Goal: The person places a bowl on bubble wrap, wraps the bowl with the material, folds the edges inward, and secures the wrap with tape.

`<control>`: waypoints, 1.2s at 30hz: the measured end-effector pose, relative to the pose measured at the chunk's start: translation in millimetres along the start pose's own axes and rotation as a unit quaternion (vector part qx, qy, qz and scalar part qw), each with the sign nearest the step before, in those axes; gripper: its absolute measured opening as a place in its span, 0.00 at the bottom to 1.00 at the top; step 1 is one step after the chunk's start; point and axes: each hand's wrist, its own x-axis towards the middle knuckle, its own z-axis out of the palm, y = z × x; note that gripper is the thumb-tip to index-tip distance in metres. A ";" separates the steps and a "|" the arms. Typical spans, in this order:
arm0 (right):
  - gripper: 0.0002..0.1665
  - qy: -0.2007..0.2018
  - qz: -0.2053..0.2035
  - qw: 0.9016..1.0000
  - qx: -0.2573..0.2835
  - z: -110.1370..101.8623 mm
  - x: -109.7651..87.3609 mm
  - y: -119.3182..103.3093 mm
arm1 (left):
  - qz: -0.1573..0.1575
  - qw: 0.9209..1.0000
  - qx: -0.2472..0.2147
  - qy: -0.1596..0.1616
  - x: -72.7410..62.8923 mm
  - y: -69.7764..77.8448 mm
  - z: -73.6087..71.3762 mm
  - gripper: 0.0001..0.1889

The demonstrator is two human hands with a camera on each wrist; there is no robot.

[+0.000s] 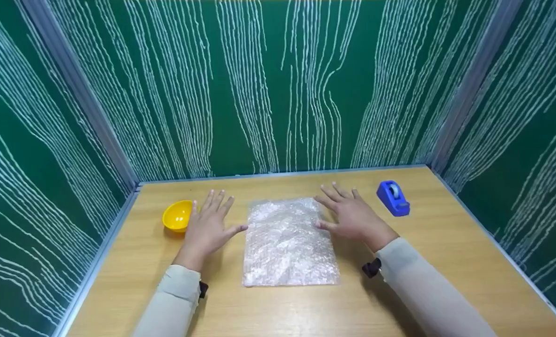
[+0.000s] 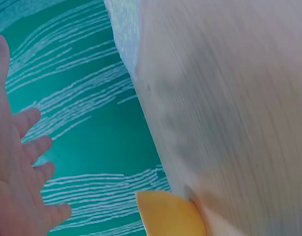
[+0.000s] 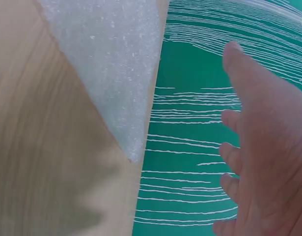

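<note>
A sheet of clear bubble wrap (image 1: 289, 243) lies flat at the middle of the wooden table. My left hand (image 1: 208, 229), its fingers spread, hovers between the sheet and a yellow bowl (image 1: 176, 216), partly covering the bowl's right side. On the other side, my right hand (image 1: 353, 217) is held above the table with fingers spread, over the sheet's upper right edge in the head view. Both wrist views show the hands raised off the surface with nothing in them. The bubble wrap (image 3: 111, 64) also appears in the right wrist view, and the bowl (image 2: 170, 214) in the left.
A blue tape dispenser (image 1: 393, 199) stands at the back right of the table (image 1: 278, 313). Green walls (image 1: 301, 84) with white wavy lines enclose the back and sides, joined by grey posts (image 1: 474, 79) at the corners.
</note>
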 end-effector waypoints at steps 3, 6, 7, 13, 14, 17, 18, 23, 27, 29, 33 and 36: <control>0.54 -0.002 -0.007 1.000 0.002 4.1 -1.7 2.7 | -0.005 1.000 -0.002 0.003 1.4 -8.0 -2.8 0.54; 0.54 -0.008 -0.011 1.000 0.001 8.0 -1.9 6.1 | -0.027 1.000 0.002 0.006 4.5 -21.7 -6.6 0.55; 0.54 -0.012 -0.010 1.000 0.001 9.2 -2.6 6.9 | -0.035 0.999 0.001 0.007 5.5 -27.3 -7.4 0.56; 0.54 -0.036 -0.004 0.999 0.008 14.3 -4.6 8.2 | -0.095 0.995 -0.028 0.016 9.0 -60.4 -12.7 0.56; 0.54 -0.042 -0.003 0.999 0.010 15.6 -4.7 8.3 | -0.103 0.994 -0.035 0.015 8.2 -64.7 -13.7 0.56; 0.54 -0.062 0.003 0.998 0.018 19.3 -5.0 8.5 | -0.124 0.991 -0.055 0.010 5.3 -74.9 -17.3 0.55; 0.54 -0.067 0.006 0.998 0.020 19.9 -5.0 8.6 | -0.127 0.990 -0.058 0.009 4.4 -77.6 -18.7 0.54; 0.55 -0.072 0.007 0.997 0.023 22.5 -5.3 11.3 | -0.139 0.988 -0.072 0.012 3.4 -91.2 -23.4 0.53; 0.56 -0.086 0.008 0.996 0.030 26.3 -7.1 14.4 | -0.162 0.982 -0.093 -0.005 2.1 -103.1 -22.4 0.57; 0.57 -0.099 0.012 0.995 0.033 28.2 -8.7 15.6 | -0.174 0.980 -0.099 -0.015 1.4 -108.6 -20.9 0.60; 0.58 -0.117 0.015 0.992 0.037 32.8 -10.2 16.4 | -0.191 0.975 -0.107 -0.032 0.0 -117.2 -17.2 0.64; 0.58 -0.127 0.016 0.991 0.041 35.4 -11.0 15.8 | -0.199 0.973 -0.107 -0.043 -1.2 -122.2 -13.8 0.67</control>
